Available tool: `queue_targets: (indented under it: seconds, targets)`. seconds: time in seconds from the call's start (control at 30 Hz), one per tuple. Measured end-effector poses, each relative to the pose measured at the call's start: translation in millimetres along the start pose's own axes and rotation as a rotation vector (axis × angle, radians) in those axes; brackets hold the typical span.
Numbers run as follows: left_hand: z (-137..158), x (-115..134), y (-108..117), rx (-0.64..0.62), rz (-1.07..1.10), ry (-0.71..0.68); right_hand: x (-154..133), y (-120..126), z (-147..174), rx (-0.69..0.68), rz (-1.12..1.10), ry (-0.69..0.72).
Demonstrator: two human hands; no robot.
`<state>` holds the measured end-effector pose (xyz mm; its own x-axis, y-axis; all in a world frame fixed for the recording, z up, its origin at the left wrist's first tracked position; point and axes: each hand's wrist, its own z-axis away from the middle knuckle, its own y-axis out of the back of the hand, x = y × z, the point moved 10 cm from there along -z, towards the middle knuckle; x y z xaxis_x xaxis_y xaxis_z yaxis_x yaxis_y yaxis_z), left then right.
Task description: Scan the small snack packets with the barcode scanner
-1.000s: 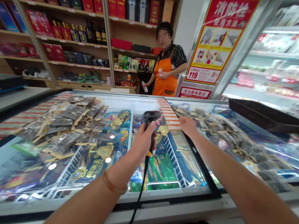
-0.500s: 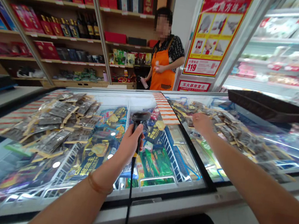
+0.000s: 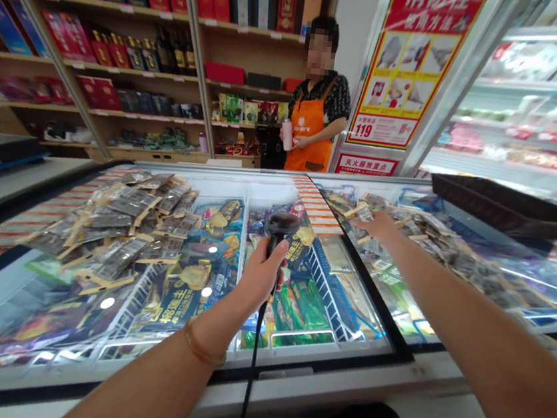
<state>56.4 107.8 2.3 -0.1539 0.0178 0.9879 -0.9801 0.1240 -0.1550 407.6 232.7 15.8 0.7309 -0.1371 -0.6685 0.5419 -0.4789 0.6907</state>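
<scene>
A chest freezer (image 3: 338,388) spans the view, its white front rim running across below the forearms and its far rim just in front of a person in an orange apron (image 3: 310,132). A black rail (image 3: 379,302) cuts front to back across the glass top, with one hand on each side of it. Left of it, the heaped packets (image 3: 124,215) crowd the side of the glass, well apart from the left hand (image 3: 262,271); between that hand and the front rim lies a stretch of glass over a basket. On the far right, a dark tray (image 3: 505,206) bounds the space past the right-hand packets (image 3: 434,235).

The left hand is wrapped around the handle of an upright scanner (image 3: 281,223), thumb raised along it, the cord (image 3: 253,360) trailing down over the front rim. The right hand (image 3: 379,227) reaches forward, forearm slanting in from the lower right, fingers at the near-left end of the right-hand packets; whether they pinch one, I cannot tell
</scene>
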Motion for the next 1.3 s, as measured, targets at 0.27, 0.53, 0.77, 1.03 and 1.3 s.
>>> queue_targets:
  seconds: [0.27, 0.53, 0.77, 1.03, 1.3]
  targets:
    - [8, 10, -2, -0.018, -0.031, -0.028, -114, -101, 34, -0.290, -1.090, -0.035]
    - [2, 0, 1, -0.028, -0.089, 0.001, -135, -151, 62, -0.452, -1.335, -0.045]
    - [2, -7, -5, -0.074, -0.138, 0.007, -134, -151, 61, -0.455, -1.354, -0.044]
    - [3, -7, -8, -0.079, -0.132, -0.003, -133, -153, 62, -0.471, -1.349, -0.042]
    - [1, -11, -7, -0.070, -0.125, 0.012, -130, -155, 59, -0.436, -1.263, -0.022]
